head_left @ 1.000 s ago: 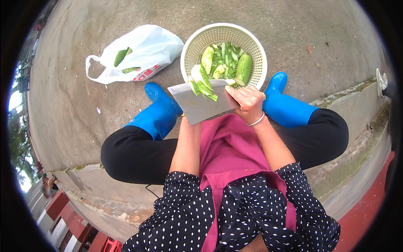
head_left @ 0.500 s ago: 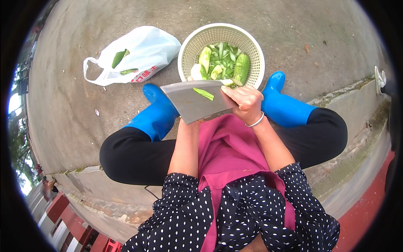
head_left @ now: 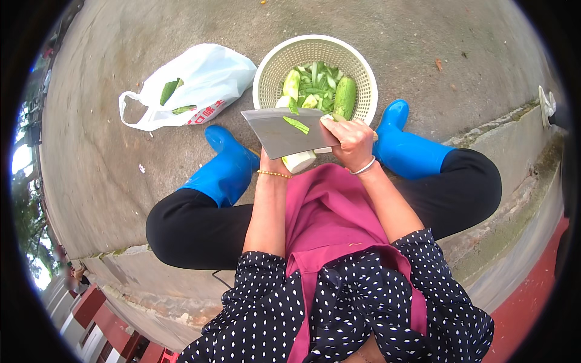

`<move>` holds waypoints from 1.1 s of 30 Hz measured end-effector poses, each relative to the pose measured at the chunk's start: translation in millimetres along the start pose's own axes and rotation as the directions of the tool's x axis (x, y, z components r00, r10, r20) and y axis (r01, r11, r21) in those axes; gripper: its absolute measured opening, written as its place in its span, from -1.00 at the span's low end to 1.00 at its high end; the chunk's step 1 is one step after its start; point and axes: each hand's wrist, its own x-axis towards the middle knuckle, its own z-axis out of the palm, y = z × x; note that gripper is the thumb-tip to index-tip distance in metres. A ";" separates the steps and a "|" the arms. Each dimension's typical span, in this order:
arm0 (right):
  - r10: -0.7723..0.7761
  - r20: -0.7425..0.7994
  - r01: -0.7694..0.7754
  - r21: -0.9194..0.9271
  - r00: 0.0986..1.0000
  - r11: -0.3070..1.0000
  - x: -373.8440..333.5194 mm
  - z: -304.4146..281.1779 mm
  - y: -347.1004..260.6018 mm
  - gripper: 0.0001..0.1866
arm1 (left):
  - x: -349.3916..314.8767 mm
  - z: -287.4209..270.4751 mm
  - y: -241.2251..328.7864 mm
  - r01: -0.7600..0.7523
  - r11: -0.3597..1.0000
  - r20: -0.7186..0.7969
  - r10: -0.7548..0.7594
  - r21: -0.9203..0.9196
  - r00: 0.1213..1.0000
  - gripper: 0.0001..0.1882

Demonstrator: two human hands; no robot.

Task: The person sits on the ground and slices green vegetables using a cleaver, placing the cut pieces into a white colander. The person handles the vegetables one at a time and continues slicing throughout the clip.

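My right hand (head_left: 352, 140) is closed round the grip of a broad cleaver (head_left: 284, 134), whose blade points left. A strip of green peel (head_left: 296, 125) clings to the blade's face. Beneath the blade, the pale cut end of a peeled gourd (head_left: 299, 161) shows. My left hand (head_left: 270, 163) holds this gourd from the left, its fingers mostly hidden behind the cleaver. Just beyond the blade stands a cream colander (head_left: 266, 65) with green peelings (head_left: 319, 77) and larger gourd pieces, among them a long green one (head_left: 345, 98) at its right side.
A white plastic bag (head_left: 203, 75) with green vegetables showing through lies left of the colander. Blue boots (head_left: 221, 172) stand on either side of my hands. A concrete ledge (head_left: 484, 136) runs to the right. My pink apron (head_left: 333, 206) covers my lap.
The cleaver has tilted and shifted slightly right, its lower edge rising. The gourd's pale end and my left wrist's beaded bracelet have come into sight below it. The strip still clings to the blade.
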 end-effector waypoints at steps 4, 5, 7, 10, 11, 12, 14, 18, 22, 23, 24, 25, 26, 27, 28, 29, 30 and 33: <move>0.201 0.029 -0.202 0.050 0.979 0.978 -5.9 9.8 11.6 -0.85 | 12.2 -3.4 6.3 0.057 0.996 -0.091 -0.063 -0.072 0.994 -0.53; 0.366 0.120 -0.375 0.064 0.923 0.925 -8.7 8.9 13.7 -0.88 | 8.2 -3.5 7.8 0.060 0.998 -0.073 -0.057 0.037 0.996 -0.50; 0.576 0.254 -0.590 -0.022 0.777 0.807 -10.3 2.6 19.8 -0.88 | 6.9 6.7 11.0 0.012 0.999 -0.079 -0.009 0.037 0.997 -0.49; 0.596 0.245 -0.631 0.099 0.765 0.769 -7.2 -6.3 12.3 -0.86 | 5.0 10.2 20.5 -0.036 0.997 -0.004 0.036 0.069 0.999 -0.50; 0.524 0.169 -0.551 0.227 0.835 0.803 -5.4 -9.3 2.9 -0.87 | 7.2 6.8 23.4 -0.056 0.996 0.004 0.056 0.075 0.998 -0.50; 0.454 0.082 -0.453 0.346 0.887 0.822 -1.9 -13.6 -4.8 -0.87 | 10.1 2.4 26.9 -0.077 0.994 0.012 0.076 0.081 0.997 -0.51; 0.163 0.010 -0.159 0.276 0.987 0.948 12.3 -30.3 -19.0 -0.85 | 16.1 17.5 28.7 -0.142 0.990 -0.123 0.137 -0.027 0.983 -0.54; -0.171 0.001 0.165 0.267 0.985 0.950 24.4 -49.9 -42.0 -0.75 | 12.9 -11.5 50.5 -0.064 0.981 -0.081 0.080 0.182 0.994 -0.56; -0.249 0.017 0.237 0.248 0.968 0.939 21.7 -49.6 -48.2 -0.66 | 14.8 10.6 41.7 -0.091 0.995 -0.176 0.096 0.034 0.980 -0.39; -0.251 0.031 0.236 0.243 0.967 0.941 21.0 -49.8 -48.5 -0.66 | 16.4 9.4 41.9 -0.093 0.995 -0.181 0.097 0.028 0.979 -0.36; -0.252 0.045 0.235 0.237 0.967 0.943 20.4 -49.8 -48.7 -0.66 | 19.1 -0.5 43.3 -0.069 0.997 -0.087 0.072 0.030 0.994 -0.35; -0.250 0.038 0.234 0.245 0.967 0.941 20.6 -49.8 -49.0 -0.66 | 23.0 -16.7 45.7 -0.046 0.998 0.009 0.046 0.035 0.999 -0.34; -0.249 0.031 0.233 0.251 0.968 0.939 20.3 -48.5 -48.9 -0.66 | 24.5 -20.6 46.8 -0.023 0.999 0.106 0.018 0.041 0.994 -0.33; -0.247 0.024 0.233 0.258 0.969 0.938 20.2 -47.8 -48.8 -0.66 | 26.4 -24.2 45.1 -0.039 0.997 0.076 0.034 0.063 0.997 -0.33; -0.245 0.027 0.230 0.255 0.969 0.939 20.6 -47.8 -48.8 -0.66 | 26.9 -23.3 43.0 -0.054 0.995 0.045 0.050 0.087 0.998 -0.33; -0.242 0.031 0.227 0.252 0.970 0.941 21.1 -48.2 -48.8 -0.66 | 27.1 -22.2 41.7 -0.068 0.992 0.014 0.067 0.111 0.998 -0.32; -0.239 0.034 0.224 0.249 0.970 0.942 21.5 -48.5 -48.8 -0.66 | 27.1 -21.7 41.7 -0.058 0.991 0.015 0.057 0.124 0.998 -0.32; -0.237 0.039 0.220 0.260 0.971 0.940 21.1 -48.3 -48.0 -0.66 | 25.8 -21.8 40.4 -0.046 0.987 -0.008 0.048 0.152 0.999 -0.32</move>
